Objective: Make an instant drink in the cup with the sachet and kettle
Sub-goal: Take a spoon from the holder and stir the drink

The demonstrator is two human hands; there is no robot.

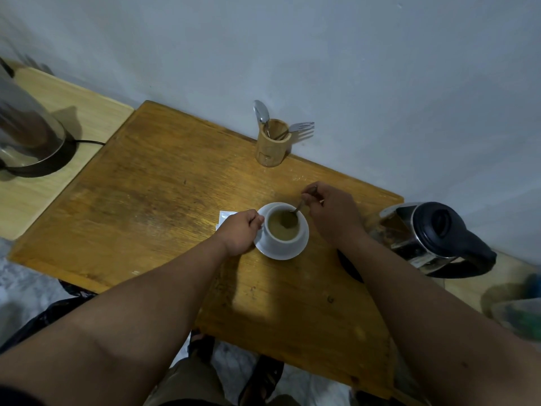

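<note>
A white cup [280,241] full of light brown drink stands on a white saucer [292,252] near the middle of the wooden table [152,206]. My left hand [240,234] grips the cup's handle on its left side. My right hand [333,212] pinches a spoon [297,208] whose bowl is down in the drink. The white sachet [224,215] lies flat behind my left hand, mostly hidden. A steel kettle [433,238] with a black lid and handle sits at the table's right edge.
A bamboo holder [272,146] with a spoon and a fork stands by the wall at the back. A second kettle [27,133] on its black base sits on a paler side table [87,112] at the left. A greenish object [518,306] is blurred at far right.
</note>
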